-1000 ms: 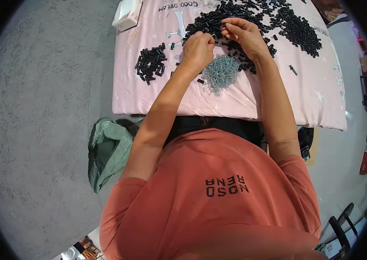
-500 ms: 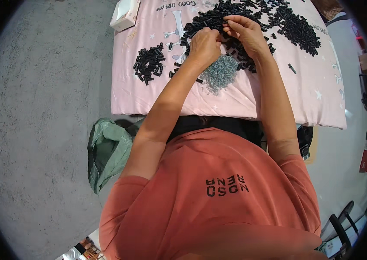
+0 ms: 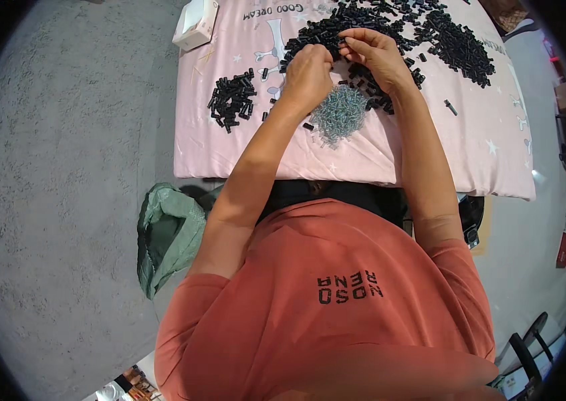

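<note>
Mid-assembly at the pink cloth's (image 3: 376,150) far edge: left hand (image 3: 307,73) and right hand (image 3: 375,57), fingers pinched narrow over black pieces (image 3: 336,33), likely fitting a screw from the pile (image 3: 340,115); contents unclear.

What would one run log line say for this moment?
left hand: closed over black pieces | right hand: pinching one | grey screw pile: near both | small black heap: apart, left | pink cloth

Grey carpet-like floor (image 3: 62,200) fills the left side. A pink printed cloth (image 3: 430,154) covers the table. A green bag (image 3: 169,234) lies below the table's near-left corner.
</note>
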The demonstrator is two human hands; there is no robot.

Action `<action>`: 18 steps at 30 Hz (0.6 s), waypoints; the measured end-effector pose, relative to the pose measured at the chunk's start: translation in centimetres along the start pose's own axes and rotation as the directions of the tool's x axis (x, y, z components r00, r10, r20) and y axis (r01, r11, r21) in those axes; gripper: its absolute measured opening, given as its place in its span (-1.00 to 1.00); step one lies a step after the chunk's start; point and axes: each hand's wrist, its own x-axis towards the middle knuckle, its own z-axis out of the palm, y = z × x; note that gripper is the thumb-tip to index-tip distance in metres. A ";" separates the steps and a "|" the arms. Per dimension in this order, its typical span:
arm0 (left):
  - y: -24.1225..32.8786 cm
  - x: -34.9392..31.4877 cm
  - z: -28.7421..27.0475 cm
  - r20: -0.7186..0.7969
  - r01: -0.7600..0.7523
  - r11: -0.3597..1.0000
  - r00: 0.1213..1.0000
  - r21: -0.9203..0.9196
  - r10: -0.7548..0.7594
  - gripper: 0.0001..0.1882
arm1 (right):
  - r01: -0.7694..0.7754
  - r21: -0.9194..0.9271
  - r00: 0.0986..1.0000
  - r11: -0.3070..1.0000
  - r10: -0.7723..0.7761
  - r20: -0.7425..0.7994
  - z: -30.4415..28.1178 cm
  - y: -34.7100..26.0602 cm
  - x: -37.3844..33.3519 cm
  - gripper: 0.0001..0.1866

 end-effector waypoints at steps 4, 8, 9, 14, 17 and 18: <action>1.3 0.3 -2.2 -0.074 0.047 0.984 0.995 -0.173 -0.061 -0.94 | 0.004 0.003 1.000 1.000 -0.004 0.012 0.0 0.4 -0.1 -0.81; 1.5 0.2 -2.9 -0.106 0.031 0.976 0.993 -0.217 -0.055 -0.93 | -0.017 0.008 0.997 1.000 0.016 0.070 0.5 0.3 -0.2 -0.81; 1.6 0.2 -3.0 -0.111 0.019 0.974 0.993 -0.225 -0.045 -0.94 | -0.017 0.008 0.997 1.000 0.017 0.071 0.6 0.4 -0.2 -0.81; 1.7 0.1 -3.1 -0.118 0.023 0.977 0.992 -0.214 -0.049 -0.94 | -0.036 0.018 0.994 0.999 0.034 0.104 1.0 0.2 -0.5 -0.81; 1.9 0.1 -3.1 -0.120 0.034 0.978 0.991 -0.206 -0.060 -0.94 | -0.043 0.045 0.992 0.998 0.037 0.123 1.1 0.2 -0.7 -0.81; 2.0 0.1 -3.1 -0.123 0.037 0.978 0.990 -0.205 -0.063 -0.94 | -0.044 0.046 0.992 0.998 0.038 0.122 1.2 0.3 -0.7 -0.81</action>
